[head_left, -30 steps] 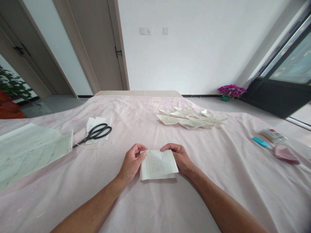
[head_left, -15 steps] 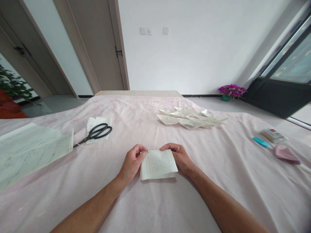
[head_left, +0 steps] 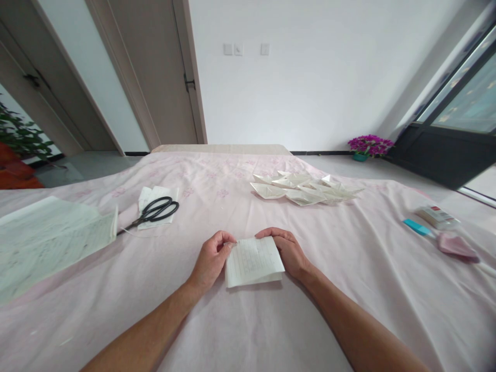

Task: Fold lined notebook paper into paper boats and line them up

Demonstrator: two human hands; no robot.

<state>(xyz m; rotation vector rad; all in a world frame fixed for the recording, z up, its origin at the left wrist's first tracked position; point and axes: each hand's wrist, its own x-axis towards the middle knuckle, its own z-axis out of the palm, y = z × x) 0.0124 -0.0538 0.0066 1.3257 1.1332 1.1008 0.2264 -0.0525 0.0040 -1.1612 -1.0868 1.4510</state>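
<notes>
A small folded sheet of lined paper (head_left: 253, 262) with faint writing lies between my hands, its near edge slightly parted into layers. My left hand (head_left: 211, 258) pinches its far left corner between thumb and fingers. At the far right corner, my right hand (head_left: 287, 250) grips the sheet, with the thumb hidden behind or under the paper. Several folded paper boats (head_left: 302, 188) sit in a cluster beyond my right hand. To the left, black-handled scissors (head_left: 157, 211) rest partly on small white paper pieces (head_left: 158, 194).
Large written sheets (head_left: 58, 237) lie at the left on the pink cloth (head_left: 217, 330). At the right are a blue object (head_left: 416, 226), a clear-wrapped packet (head_left: 437, 216) and a pink item (head_left: 457, 247). Purple flowers (head_left: 370, 145) stand on the floor beyond.
The folded paper has tilted slightly, and its near right edge has opened a little more. Both hands keep nearly the same place and hold.
</notes>
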